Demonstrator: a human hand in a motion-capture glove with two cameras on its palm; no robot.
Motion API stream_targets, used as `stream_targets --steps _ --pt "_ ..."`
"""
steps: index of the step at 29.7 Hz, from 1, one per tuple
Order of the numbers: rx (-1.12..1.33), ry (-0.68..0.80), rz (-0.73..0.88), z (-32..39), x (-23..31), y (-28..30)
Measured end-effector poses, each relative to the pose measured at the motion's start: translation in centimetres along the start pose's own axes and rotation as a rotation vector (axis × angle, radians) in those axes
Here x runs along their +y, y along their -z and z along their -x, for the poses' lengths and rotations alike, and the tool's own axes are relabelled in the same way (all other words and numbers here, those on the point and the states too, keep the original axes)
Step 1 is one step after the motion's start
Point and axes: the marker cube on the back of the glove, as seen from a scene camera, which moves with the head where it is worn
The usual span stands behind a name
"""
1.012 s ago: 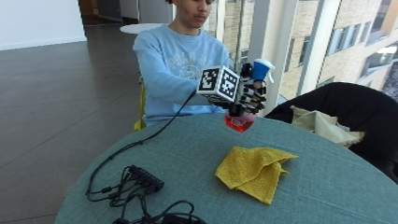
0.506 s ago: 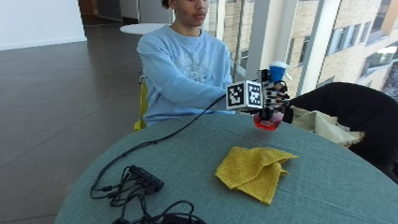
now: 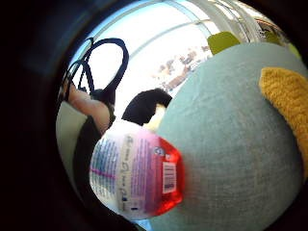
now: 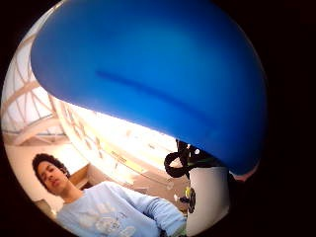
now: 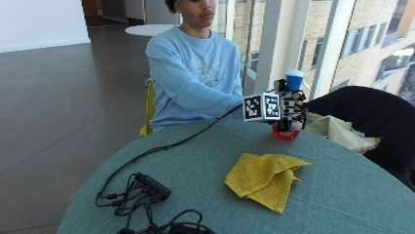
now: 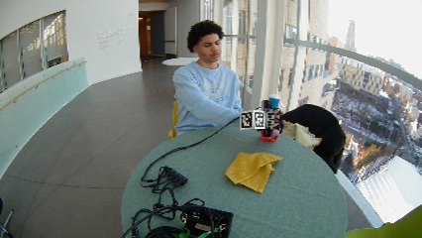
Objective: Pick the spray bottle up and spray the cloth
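The spray bottle stands upright in your gloved right hand, its fingers curled round the body so that only the blue cap shows above the grip and the red base below it. From the outside view you cannot tell whether the base touches the table or hangs just over it. In the little-finger-side palm view the bottle's lower part fills the near field: a clear body with a pink and white label and red liquid at its bottom. The thumb-side palm view is mostly taken up by the blue cap, close against the palm.

Forward of your grip, toward the middle of the round green table, the yellow cloth lies crumpled and folded, apart from the bottle. To the far side of your hand a black chair back carries a pale cloth bundle. Well away from the grip, at the table's near edge, a black cable runs to a small black box among more loops of cable.
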Motion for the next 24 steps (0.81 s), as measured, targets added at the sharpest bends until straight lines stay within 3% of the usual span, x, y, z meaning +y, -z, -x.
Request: stream_targets --steps 11,18,24 --pt "0.054 -0.066 0.124 -0.4 2.2 1.0" --pt "0.135 -0.034 0.206 1.4 5.9 7.3" --pt "0.283 -0.012 0.265 2.9 12.1 14.5"
